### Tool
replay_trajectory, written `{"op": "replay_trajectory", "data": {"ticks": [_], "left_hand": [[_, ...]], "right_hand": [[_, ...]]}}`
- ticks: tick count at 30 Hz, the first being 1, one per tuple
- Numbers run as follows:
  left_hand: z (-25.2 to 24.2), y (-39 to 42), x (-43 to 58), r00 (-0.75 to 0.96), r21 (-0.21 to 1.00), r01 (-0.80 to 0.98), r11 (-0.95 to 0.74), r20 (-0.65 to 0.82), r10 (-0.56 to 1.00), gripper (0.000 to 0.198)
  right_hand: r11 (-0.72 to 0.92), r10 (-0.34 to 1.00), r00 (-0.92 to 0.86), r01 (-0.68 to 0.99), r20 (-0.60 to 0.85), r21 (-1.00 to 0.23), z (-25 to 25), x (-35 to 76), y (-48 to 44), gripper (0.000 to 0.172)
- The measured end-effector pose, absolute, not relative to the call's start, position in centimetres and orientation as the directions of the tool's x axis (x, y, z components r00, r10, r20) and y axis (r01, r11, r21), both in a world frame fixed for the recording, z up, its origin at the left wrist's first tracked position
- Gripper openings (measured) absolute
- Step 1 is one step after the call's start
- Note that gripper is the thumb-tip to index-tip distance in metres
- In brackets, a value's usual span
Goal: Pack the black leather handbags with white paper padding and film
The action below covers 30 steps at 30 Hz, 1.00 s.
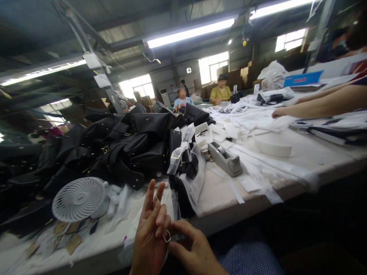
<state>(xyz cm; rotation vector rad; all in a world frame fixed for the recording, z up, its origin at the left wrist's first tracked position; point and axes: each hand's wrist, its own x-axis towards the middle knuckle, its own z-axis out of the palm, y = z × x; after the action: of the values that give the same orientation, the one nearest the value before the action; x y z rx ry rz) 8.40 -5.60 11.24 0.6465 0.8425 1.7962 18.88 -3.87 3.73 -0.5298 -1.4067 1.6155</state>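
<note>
White cord (pixel 168 240), looped, between the two hands (pixel 150 235)

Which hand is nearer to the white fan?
Left. The left hand is raised to the right of the white fan; the right hand is farther right, on the left hand's far side.

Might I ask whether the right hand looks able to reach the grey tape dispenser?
Likely yes: nothing tall stands between the right hand and the tape dispenser, though that hand is busy at a white loop.
</note>
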Motion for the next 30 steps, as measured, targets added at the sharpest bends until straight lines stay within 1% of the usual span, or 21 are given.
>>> {"op": "replay_trajectory", "data": {"ticks": [2,4,6,9,11,13,18,20,23,26,30], "left_hand": [[10.9,-5.6,8.4,-0.363,0.772,-0.574,-0.271,0.057,0.930,0.062],[10.7,-5.6,8.5,-0.390,0.757,-0.581,-0.299,0.063,0.919,0.061],[10.6,-5.6,8.5,-0.430,0.739,-0.584,-0.334,0.068,0.900,0.056],[10.5,-5.3,8.5,-0.513,0.730,-0.549,-0.406,0.089,0.854,0.051],[10.6,-5.2,8.1,-0.567,0.773,-0.467,-0.429,0.110,0.816,0.053],[10.8,-5.2,7.4,-0.588,0.837,-0.364,-0.407,0.133,0.798,0.055],[12.0,-6.1,5.6,-0.511,0.966,-0.118,-0.231,0.140,0.848,0.057],[12.7,-6.5,5.4,-0.495,0.984,-0.011,-0.180,0.151,0.856,0.059],[13.6,-7.2,5.6,-0.520,0.982,0.073,-0.173,0.185,0.834,0.063],[14.1,-7.7,5.9,-0.538,0.981,0.054,-0.185,0.185,0.823,0.065],[14.0,-7.8,6.4,-0.486,0.981,-0.011,-0.192,0.163,0.859,0.058]], "right_hand": [[0.004,0.830,-0.512,-0.392,0.221,-0.920,3.6,18.7,-4.0,0.027],[-0.046,0.832,-0.521,-0.409,0.191,-0.912,3.4,18.6,-4.1,0.028],[-0.045,0.848,-0.507,-0.354,0.151,-0.934,3.3,18.7,-4.3,0.028],[0.011,0.882,-0.455,-0.238,0.121,-0.971,3.4,19.0,-4.4,0.020],[0.025,0.893,-0.432,-0.228,0.124,-0.973,3.5,19.4,-4.2,0.016],[0.029,0.892,-0.431,-0.242,0.134,-0.970,3.5,19.9,-3.9,0.015],[0.002,0.878,-0.456,-0.299,0.145,-0.954,3.4,21.5,-3.0,0.014],[0.041,0.888,-0.434,-0.259,0.154,-0.965,3.6,22.3,-2.7,0.015],[0.191,0.893,-0.386,-0.142,0.232,-0.971,4.1,23.2,-2.2,0.014],[0.317,0.886,-0.338,-0.060,0.318,-0.946,4.3,23.7,-1.9,0.015],[0.357,0.870,-0.356,-0.022,0.341,-0.934,3.8,23.5,-1.8,0.015]]}}
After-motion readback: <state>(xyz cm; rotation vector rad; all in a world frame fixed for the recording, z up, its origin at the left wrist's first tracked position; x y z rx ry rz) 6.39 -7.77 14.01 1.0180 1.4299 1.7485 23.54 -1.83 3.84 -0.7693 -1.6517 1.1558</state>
